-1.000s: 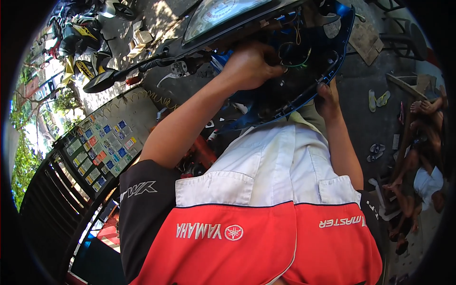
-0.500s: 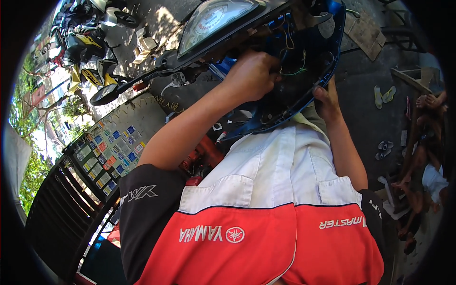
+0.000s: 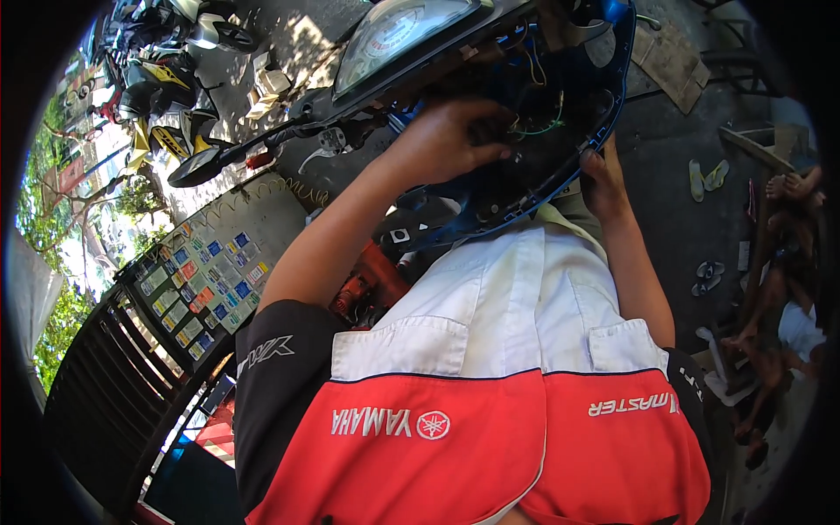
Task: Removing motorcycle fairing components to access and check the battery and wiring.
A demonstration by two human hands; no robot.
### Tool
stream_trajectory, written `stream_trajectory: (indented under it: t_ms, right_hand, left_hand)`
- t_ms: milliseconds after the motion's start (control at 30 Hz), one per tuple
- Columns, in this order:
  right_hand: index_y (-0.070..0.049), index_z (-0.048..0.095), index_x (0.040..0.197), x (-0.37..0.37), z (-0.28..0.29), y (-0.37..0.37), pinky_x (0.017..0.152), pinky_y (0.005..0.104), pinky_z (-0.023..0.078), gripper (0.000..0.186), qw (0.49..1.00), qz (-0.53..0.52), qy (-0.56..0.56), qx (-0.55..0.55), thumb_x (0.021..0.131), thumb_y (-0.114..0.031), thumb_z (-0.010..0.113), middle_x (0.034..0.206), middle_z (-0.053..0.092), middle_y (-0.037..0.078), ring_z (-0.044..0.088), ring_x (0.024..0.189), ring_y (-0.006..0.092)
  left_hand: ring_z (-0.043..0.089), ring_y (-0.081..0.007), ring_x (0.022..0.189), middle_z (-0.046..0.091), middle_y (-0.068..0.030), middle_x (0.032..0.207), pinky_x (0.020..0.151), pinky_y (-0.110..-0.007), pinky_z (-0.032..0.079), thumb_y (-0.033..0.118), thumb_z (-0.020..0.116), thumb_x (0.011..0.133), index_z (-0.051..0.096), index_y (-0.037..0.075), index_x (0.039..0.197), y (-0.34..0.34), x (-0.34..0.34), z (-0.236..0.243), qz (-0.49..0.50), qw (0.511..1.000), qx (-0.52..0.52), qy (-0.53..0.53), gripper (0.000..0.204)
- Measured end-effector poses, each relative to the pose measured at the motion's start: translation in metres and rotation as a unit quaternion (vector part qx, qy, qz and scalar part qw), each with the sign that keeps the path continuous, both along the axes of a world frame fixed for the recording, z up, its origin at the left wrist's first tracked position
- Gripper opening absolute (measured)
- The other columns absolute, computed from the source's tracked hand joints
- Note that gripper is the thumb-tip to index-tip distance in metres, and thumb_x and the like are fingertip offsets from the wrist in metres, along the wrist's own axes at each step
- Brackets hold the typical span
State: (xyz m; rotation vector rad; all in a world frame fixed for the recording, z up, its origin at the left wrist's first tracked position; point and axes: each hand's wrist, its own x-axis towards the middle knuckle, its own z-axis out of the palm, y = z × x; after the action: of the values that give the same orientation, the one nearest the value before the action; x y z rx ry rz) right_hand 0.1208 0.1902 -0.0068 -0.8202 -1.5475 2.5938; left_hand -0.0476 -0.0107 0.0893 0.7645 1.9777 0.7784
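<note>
A blue motorcycle front cover (image 3: 564, 179), its dark hollow inside facing me, stands in front of my body. My right hand (image 3: 604, 184) grips its right edge, thumb on the rim and the other fingers mostly hidden behind it. My left hand (image 3: 446, 140) reaches into the hollow under the instrument panel (image 3: 407, 39). Its thumb stands apart from the curled fingers, with nothing visible between them. Near those fingertips runs a thin green wire (image 3: 547, 129), and a yellow wire (image 3: 532, 66) loops above it. Shadow hides the deeper parts.
Left of the cover are a brake lever (image 3: 315, 157) and a mirror (image 3: 194, 168). A bench top with stickers (image 3: 206, 280) lies beside my left arm. Cardboard (image 3: 674, 66) and flip-flops (image 3: 709, 175) lie on the right floor. Other people's legs (image 3: 770, 324) show at far right. Parked motorcycles (image 3: 157, 87) stand far left.
My left hand has drawn back slightly to the left and down, and its thumb has parted from the fingers. The cover has shifted a little; my right hand stays on its edge.
</note>
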Motion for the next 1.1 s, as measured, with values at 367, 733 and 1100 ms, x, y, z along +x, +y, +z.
stream_trajectory:
  t_ms: [367,733,1100]
  right_hand:
    - [-0.008,0.028,0.156,-0.005,0.034,-0.002,0.109,0.0416,0.045,0.098,0.999,0.016,0.008,-0.027,0.081,-0.047,0.079,0.141,0.050,0.015,0.053,0.128,0.0279]
    - [-0.003,0.044,0.146,-0.011,0.054,-0.013,0.097,0.0396,0.056,0.073,0.994,0.035,0.028,-0.099,0.092,-0.043,0.071,0.125,0.064,0.014,0.067,0.113,0.0255]
    - [-0.004,0.045,0.147,-0.017,0.071,-0.014,0.107,0.0429,0.049,0.070,0.994,0.104,0.000,-0.039,0.098,-0.052,0.061,0.139,0.060,0.011,0.059,0.127,0.0252]
  left_hand:
    - [0.066,-0.0305,0.117,0.067,-0.0204,0.129,0.102,-0.039,0.050,0.050,0.076,0.089,0.061,0.000,0.136,-0.067,0.015,0.003,0.145,0.985,0.042,-0.087,0.069]
    - [0.060,-0.0238,0.122,0.063,-0.0171,0.135,0.106,-0.033,0.044,0.045,0.079,0.085,0.054,0.004,0.144,-0.001,0.029,-0.011,0.093,0.968,0.149,-0.182,0.076]
    - [0.066,-0.0255,0.116,0.069,-0.0174,0.125,0.103,-0.035,0.050,0.037,0.072,0.096,0.053,0.001,0.144,-0.128,0.047,0.019,0.154,0.964,0.203,-0.074,0.063]
